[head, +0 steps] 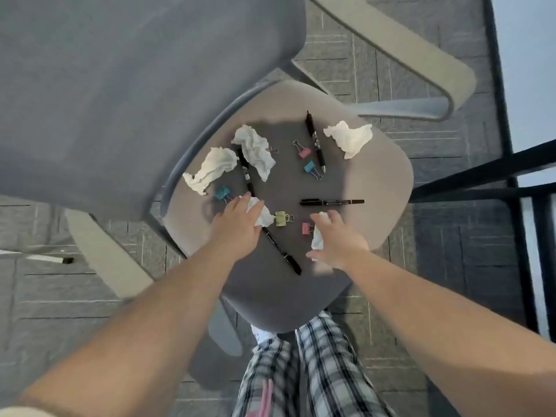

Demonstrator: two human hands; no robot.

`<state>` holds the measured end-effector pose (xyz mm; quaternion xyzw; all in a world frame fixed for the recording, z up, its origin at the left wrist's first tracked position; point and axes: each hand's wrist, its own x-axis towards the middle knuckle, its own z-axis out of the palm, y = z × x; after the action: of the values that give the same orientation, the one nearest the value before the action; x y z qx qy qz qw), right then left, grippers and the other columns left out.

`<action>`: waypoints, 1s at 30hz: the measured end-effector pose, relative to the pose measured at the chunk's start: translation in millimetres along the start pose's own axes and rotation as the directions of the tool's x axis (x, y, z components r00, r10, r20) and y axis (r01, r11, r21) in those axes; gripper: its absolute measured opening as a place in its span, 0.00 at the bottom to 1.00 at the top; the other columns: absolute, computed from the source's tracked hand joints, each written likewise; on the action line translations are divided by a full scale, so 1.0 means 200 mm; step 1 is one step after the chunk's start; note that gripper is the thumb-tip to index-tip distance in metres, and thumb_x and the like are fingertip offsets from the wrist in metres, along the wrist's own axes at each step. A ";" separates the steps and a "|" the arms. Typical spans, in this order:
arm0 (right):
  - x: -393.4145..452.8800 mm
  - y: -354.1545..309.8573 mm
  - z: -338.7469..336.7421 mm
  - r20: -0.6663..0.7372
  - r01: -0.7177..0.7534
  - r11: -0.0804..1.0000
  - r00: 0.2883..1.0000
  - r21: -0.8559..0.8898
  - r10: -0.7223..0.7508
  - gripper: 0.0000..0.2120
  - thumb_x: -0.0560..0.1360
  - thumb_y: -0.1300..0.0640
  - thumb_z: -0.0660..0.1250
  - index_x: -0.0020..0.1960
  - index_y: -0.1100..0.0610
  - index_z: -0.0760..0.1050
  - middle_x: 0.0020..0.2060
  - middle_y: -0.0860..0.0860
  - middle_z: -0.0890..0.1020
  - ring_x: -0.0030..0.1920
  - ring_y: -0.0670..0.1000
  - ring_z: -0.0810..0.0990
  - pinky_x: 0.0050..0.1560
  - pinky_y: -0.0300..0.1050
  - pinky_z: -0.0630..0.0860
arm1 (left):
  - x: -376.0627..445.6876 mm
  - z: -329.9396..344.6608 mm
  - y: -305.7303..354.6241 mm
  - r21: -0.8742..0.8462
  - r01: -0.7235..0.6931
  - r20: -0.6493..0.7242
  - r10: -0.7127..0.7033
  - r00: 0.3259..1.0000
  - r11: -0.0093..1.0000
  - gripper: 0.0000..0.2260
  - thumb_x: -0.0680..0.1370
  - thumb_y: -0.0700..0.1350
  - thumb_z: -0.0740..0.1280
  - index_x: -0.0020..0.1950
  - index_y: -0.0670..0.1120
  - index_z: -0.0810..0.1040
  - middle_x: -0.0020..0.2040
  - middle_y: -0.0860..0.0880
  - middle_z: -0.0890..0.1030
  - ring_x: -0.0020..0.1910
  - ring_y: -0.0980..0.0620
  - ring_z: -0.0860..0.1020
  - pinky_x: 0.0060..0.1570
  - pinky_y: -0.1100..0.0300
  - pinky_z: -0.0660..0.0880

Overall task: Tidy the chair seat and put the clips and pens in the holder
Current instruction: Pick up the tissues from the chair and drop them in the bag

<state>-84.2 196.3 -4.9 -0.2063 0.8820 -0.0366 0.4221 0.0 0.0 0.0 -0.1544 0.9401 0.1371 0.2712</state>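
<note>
1. Chair seat (376, 182), grey and padded, carried crumpled tissues, binder clips and black pens scattered across it; no holder was in view.
2. Left hand (237, 224) lay palm down on a crumpled tissue (264, 216) near the seat's middle, fingers curled over it in a loose grasp.
3. Right hand (338, 239) was closed around another crumpled tissue (317, 240), which showed beside the thumb.
4. A yellow binder clip (282, 218) lay just beside the left hand's tissue; a pink binder clip (307, 228) lay just beside the right hand.
5. One black pen (281, 251) ran diagonally out from under the left hand toward the seat's front; a second pen (332, 202) lay crosswise beyond the right hand.
6. A third pen (315, 142) lay at the far side, with a pink clip (304, 152) and a teal clip (310, 168) beside it.
7. A fourth pen (245, 171) lay between two loose tissues (210, 170) (255, 150); a further tissue (349, 138) lay at the far right.
8. A second teal clip (221, 193) lay just left of the left hand's fingertips.
</note>
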 end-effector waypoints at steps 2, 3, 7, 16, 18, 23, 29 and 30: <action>0.03 0.00 0.00 0.026 -0.007 0.998 1.000 -0.059 0.008 0.36 0.72 0.54 0.70 0.73 0.45 0.54 0.70 0.52 0.60 0.66 0.58 0.66 0.54 0.56 0.77 | 0.07 0.01 0.01 -0.047 0.035 0.019 -0.034 0.999 0.998 0.26 0.80 0.47 0.59 0.76 0.53 0.55 0.78 0.46 0.52 0.75 0.41 0.57 0.68 0.44 0.64; 0.04 0.01 0.01 0.018 -0.008 0.997 1.000 -0.080 0.010 0.35 0.73 0.58 0.68 0.73 0.46 0.55 0.70 0.52 0.61 0.65 0.58 0.66 0.53 0.54 0.77 | 0.10 0.04 0.02 -0.027 0.043 0.024 -0.043 0.999 0.999 0.27 0.79 0.47 0.60 0.76 0.54 0.54 0.78 0.45 0.52 0.73 0.39 0.59 0.67 0.44 0.66; 0.08 0.01 0.01 -0.078 -0.021 0.996 0.997 -0.092 0.014 0.28 0.72 0.71 0.61 0.68 0.53 0.62 0.61 0.55 0.68 0.59 0.59 0.68 0.44 0.50 0.73 | 0.17 0.09 0.04 0.083 0.095 0.111 -0.104 0.988 0.992 0.29 0.75 0.41 0.66 0.74 0.51 0.58 0.72 0.43 0.60 0.61 0.38 0.71 0.57 0.47 0.74; 0.15 0.01 -0.12 -0.347 0.050 0.998 0.936 -0.028 -0.057 0.12 0.76 0.65 0.56 0.57 0.58 0.72 0.51 0.53 0.75 0.53 0.58 0.72 0.36 0.47 0.71 | 0.20 -0.02 0.05 -0.115 0.192 -0.038 -0.198 0.980 0.975 0.09 0.78 0.39 0.58 0.57 0.41 0.68 0.56 0.41 0.72 0.52 0.39 0.74 0.43 0.51 0.68; 0.18 -0.01 -0.20 -0.400 0.041 0.998 0.916 0.054 -0.016 0.12 0.77 0.63 0.55 0.57 0.58 0.72 0.51 0.53 0.76 0.53 0.57 0.72 0.39 0.48 0.73 | 0.23 -0.06 0.02 -0.122 0.201 -0.083 -0.212 0.974 0.972 0.11 0.76 0.37 0.57 0.58 0.40 0.67 0.56 0.41 0.71 0.53 0.39 0.72 0.45 0.51 0.68; 0.32 -0.04 -0.36 -0.478 -0.029 0.982 0.871 0.186 0.116 0.13 0.75 0.61 0.56 0.59 0.59 0.70 0.56 0.56 0.74 0.57 0.60 0.72 0.44 0.50 0.71 | 0.30 -0.17 -0.05 -0.211 0.378 -0.185 -0.417 0.890 0.901 0.20 0.72 0.33 0.59 0.63 0.42 0.66 0.62 0.40 0.66 0.50 0.38 0.75 0.38 0.52 0.70; 0.48 -0.03 -0.41 -0.495 -0.090 0.985 0.855 0.149 0.153 0.26 0.75 0.63 0.59 0.72 0.54 0.60 0.69 0.57 0.62 0.55 0.63 0.76 0.43 0.52 0.72 | 0.38 -0.15 -0.14 -0.199 0.462 -0.145 -0.493 0.858 0.864 0.26 0.77 0.43 0.61 0.73 0.48 0.56 0.72 0.39 0.57 0.52 0.37 0.78 0.41 0.52 0.73; 0.50 -0.02 -0.41 -0.483 -0.111 0.984 0.860 0.142 0.167 0.30 0.75 0.64 0.59 0.75 0.53 0.56 0.72 0.56 0.59 0.55 0.63 0.76 0.46 0.52 0.73 | 0.40 -0.14 -0.15 -0.211 0.460 -0.145 -0.493 0.858 0.862 0.28 0.77 0.44 0.61 0.75 0.49 0.53 0.73 0.39 0.56 0.54 0.37 0.78 0.43 0.51 0.75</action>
<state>-201.1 143.6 -24.1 -0.1025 0.9696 -0.1056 0.1955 -66.5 -53.7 -25.9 -0.4179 0.8791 0.1288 0.1896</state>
